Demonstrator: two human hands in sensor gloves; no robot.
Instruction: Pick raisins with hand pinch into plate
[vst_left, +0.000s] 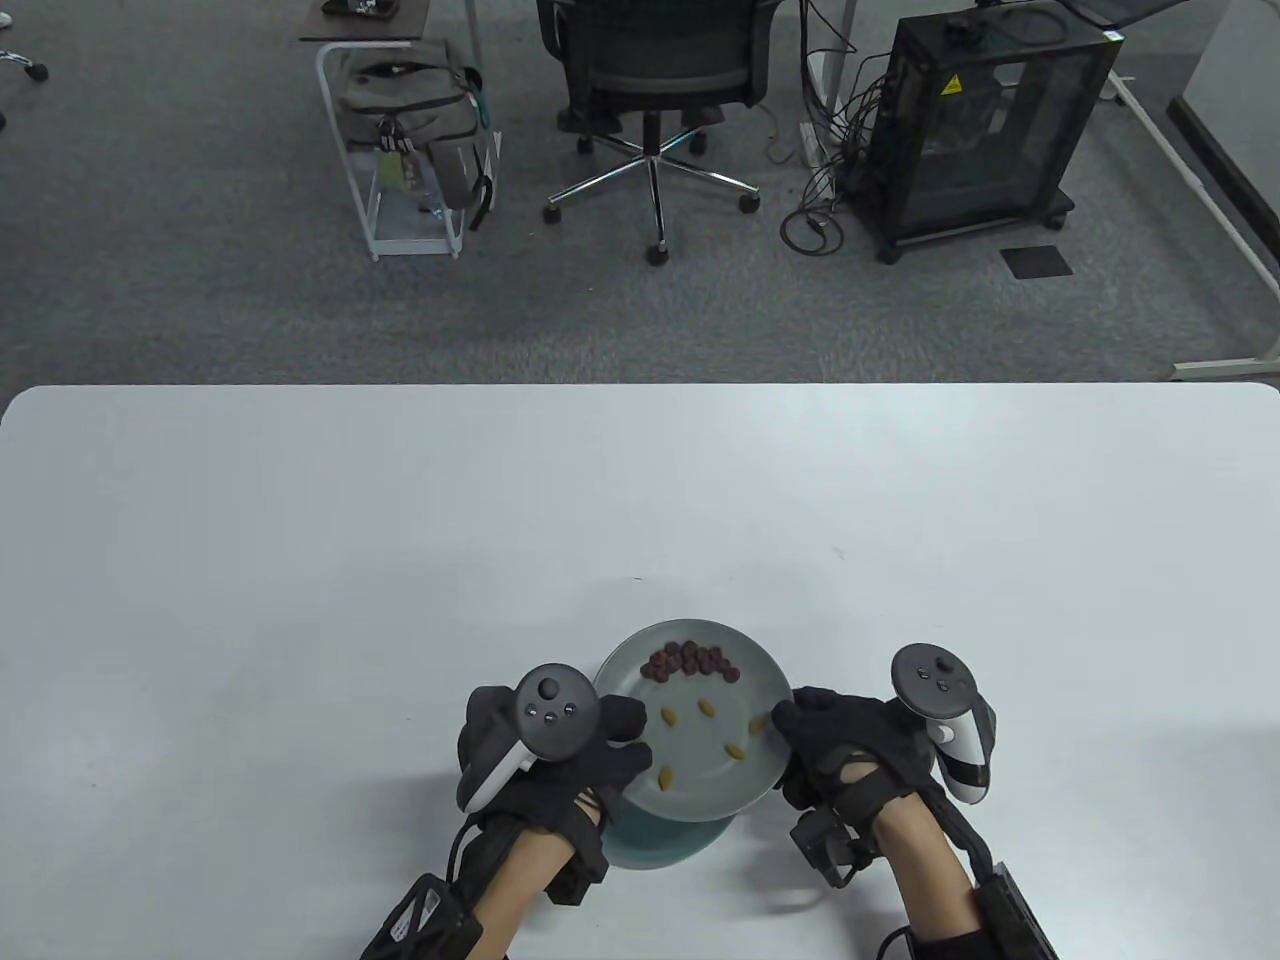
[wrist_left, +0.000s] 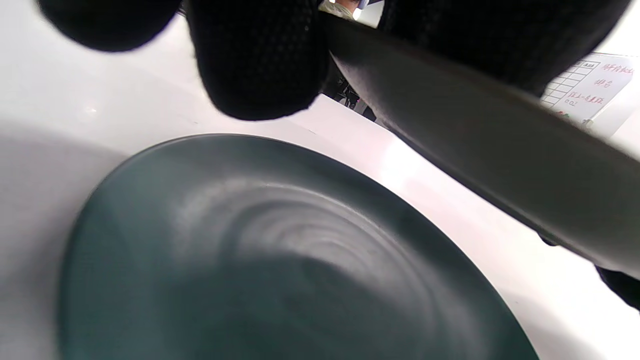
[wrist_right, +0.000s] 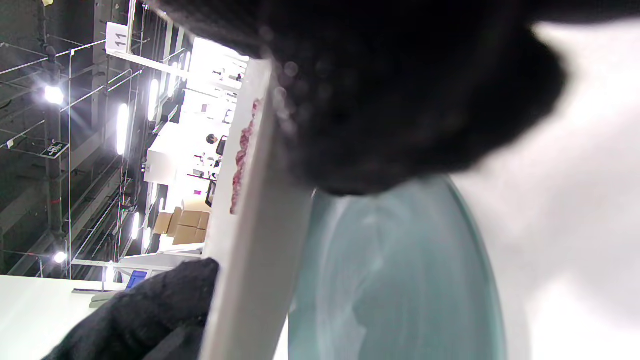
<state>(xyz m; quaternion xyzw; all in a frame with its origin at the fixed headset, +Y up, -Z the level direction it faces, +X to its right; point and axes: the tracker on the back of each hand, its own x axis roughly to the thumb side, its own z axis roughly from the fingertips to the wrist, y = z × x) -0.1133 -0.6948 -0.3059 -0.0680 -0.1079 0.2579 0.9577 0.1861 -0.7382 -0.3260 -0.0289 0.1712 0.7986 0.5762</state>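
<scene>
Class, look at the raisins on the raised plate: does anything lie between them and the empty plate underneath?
Yes. The raised plate itself, held at its rims by left hand and right hand, separates the raisins from the lower plate.

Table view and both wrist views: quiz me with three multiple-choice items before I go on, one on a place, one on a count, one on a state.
1. Where is the second plate?
A. Under the lifted plate
B. At the table's far edge
C. On the chair

2. How many yellow raisins lie on the lifted plate?
A. Two
B. Five
C. Nine

3. How is the lifted plate supported?
A. Flat on the table
B. Left hand alone
C. Both hands at its rim

Key: A, the second plate shows below the lifted plate; B, five yellow raisins are countable; C, left hand and right hand grip opposite edges.
</scene>
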